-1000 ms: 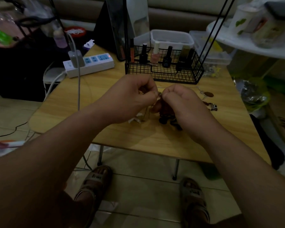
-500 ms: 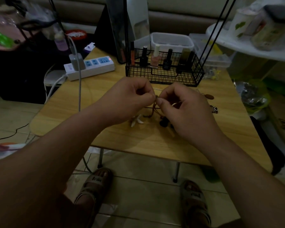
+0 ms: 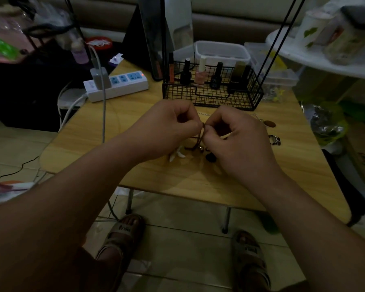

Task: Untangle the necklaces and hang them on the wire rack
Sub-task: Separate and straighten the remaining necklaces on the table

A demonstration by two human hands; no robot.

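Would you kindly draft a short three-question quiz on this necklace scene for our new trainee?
1. True or false: the left hand and right hand both pinch the thin brown cord necklace over the light wooden table.
2. What stands in the black wire-mesh basket? A spoons; B small nail-polish bottles; C candles.
3. Fill in: the white power strip lies on the basket's ___ side.
Key: 1 true; 2 B; 3 left.
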